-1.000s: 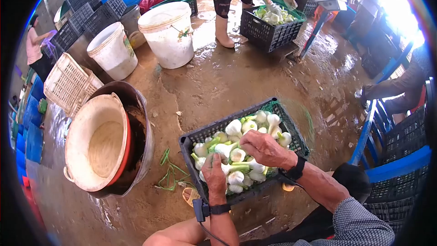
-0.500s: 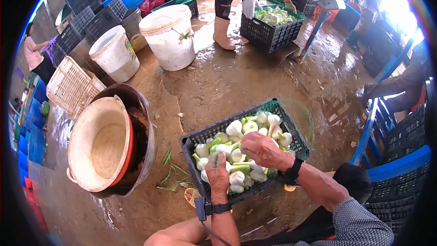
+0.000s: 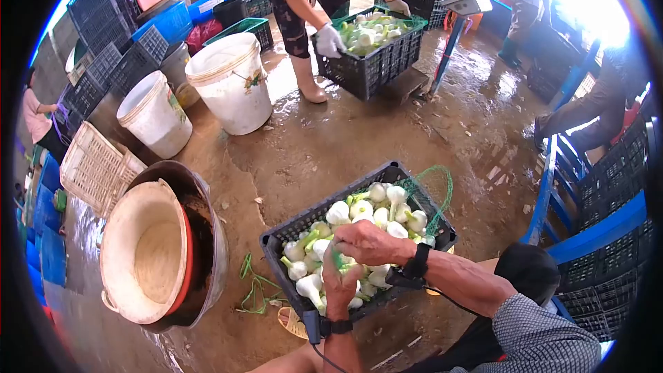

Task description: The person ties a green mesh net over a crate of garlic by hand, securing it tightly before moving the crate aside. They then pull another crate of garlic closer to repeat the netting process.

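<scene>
Left hand (image 3: 340, 287), right hand (image 3: 377, 243), fingers bunched together — can't tell on what — with a black rectangular plastic crate (image 3: 324, 207) of round white bulbs (image 3: 338, 213) right underneath (easy reach, I guess).

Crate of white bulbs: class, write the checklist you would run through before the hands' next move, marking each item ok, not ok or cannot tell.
1. Crate upright, bulbs inside: ok.
2. Left hand and right hand over the crate: ok.
3. Green netting within the rim: not ok, a loop reaches past the right side.
4. Floor beside the crate free of scraps: not ok, green strands lie to its left.
5. Fingers' grip: cannot tell, partly hidden.
</scene>
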Demonstrator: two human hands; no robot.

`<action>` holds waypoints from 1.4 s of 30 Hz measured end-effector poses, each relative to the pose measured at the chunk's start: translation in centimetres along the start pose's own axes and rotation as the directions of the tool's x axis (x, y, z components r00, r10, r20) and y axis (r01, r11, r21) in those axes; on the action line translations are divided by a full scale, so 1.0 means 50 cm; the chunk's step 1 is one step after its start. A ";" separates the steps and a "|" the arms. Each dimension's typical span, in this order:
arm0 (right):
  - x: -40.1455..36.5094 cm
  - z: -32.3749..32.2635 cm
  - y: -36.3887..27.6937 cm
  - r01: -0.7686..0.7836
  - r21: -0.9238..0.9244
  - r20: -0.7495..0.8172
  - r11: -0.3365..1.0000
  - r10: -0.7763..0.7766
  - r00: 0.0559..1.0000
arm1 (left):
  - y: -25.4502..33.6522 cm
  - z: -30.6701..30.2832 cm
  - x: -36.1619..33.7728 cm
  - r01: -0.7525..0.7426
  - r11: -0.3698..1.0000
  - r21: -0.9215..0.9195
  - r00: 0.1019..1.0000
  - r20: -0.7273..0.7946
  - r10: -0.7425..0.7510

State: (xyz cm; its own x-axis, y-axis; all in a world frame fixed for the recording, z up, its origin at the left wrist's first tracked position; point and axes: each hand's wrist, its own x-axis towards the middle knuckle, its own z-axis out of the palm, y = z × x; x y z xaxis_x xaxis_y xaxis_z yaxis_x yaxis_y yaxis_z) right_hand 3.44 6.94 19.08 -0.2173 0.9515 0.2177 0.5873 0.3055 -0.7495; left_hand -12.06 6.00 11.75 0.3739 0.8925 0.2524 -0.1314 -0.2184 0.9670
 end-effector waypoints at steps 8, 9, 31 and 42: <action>-0.007 0.003 -0.026 0.215 -0.271 0.047 0.938 -0.210 0.977 | -0.050 -0.007 0.028 -0.038 0.934 0.356 0.999 0.049 0.022; -0.007 0.009 -0.030 0.211 -0.347 0.074 0.914 -0.198 0.977 | -0.039 -0.004 0.033 -0.040 0.884 0.467 0.998 0.069 0.009; -0.016 0.011 -0.049 0.186 -0.340 0.074 0.922 -0.171 0.983 | -0.039 0.010 0.017 0.106 0.981 0.160 0.992 0.053 -0.115; -0.237 -0.314 0.144 -0.081 0.556 -0.788 0.827 0.556 0.264 | 0.015 0.033 0.039 0.281 0.959 -0.030 0.958 -0.045 -0.282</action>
State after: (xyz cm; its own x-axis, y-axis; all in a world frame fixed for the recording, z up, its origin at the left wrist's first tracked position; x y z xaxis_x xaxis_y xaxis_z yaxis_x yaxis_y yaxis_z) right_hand 22.48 -1.58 20.93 0.8839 0.4482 0.1338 0.0697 0.1566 -0.9852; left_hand -9.93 6.92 13.03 0.3545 0.9345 -0.0328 -0.0485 0.0534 0.9974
